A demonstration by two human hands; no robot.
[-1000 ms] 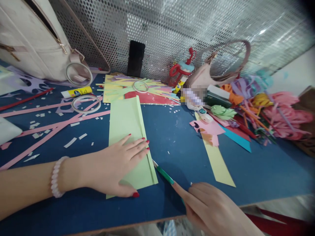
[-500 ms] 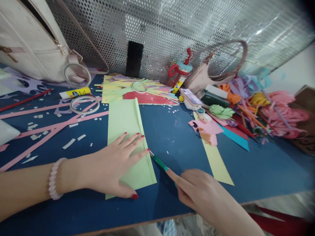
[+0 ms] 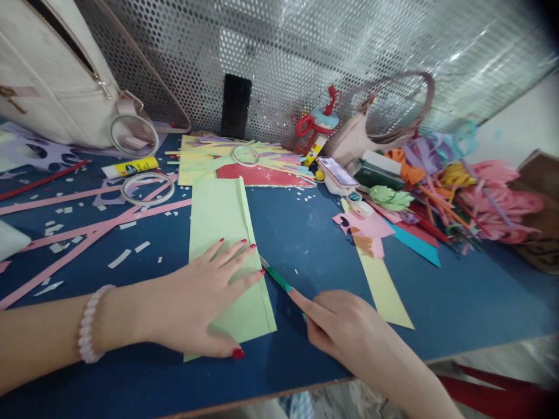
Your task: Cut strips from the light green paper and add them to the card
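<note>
My left hand (image 3: 205, 302) lies flat, fingers spread, on a folded light green sheet of paper (image 3: 222, 224) on the blue table (image 3: 458, 302). My right hand (image 3: 345, 326) grips a green-handled craft knife (image 3: 276, 277), index finger stretched along the handle. The blade tip touches the paper's right edge, just beside my left fingertips. A narrow folded strip runs along that right edge.
A yellow paper strip (image 3: 384, 285) lies right of my right hand. Pink strips (image 3: 87, 230), white scraps, tape rings (image 3: 146, 187) and a glue stick (image 3: 128, 167) lie at left. A white bag (image 3: 56, 87), a black phone (image 3: 236, 105), another phone (image 3: 337, 171) and heaped coloured paper (image 3: 471, 198) line the back.
My right hand has slid the knife up along the green paper's right edge, away from me. My left hand stays pressed on the sheet.
</note>
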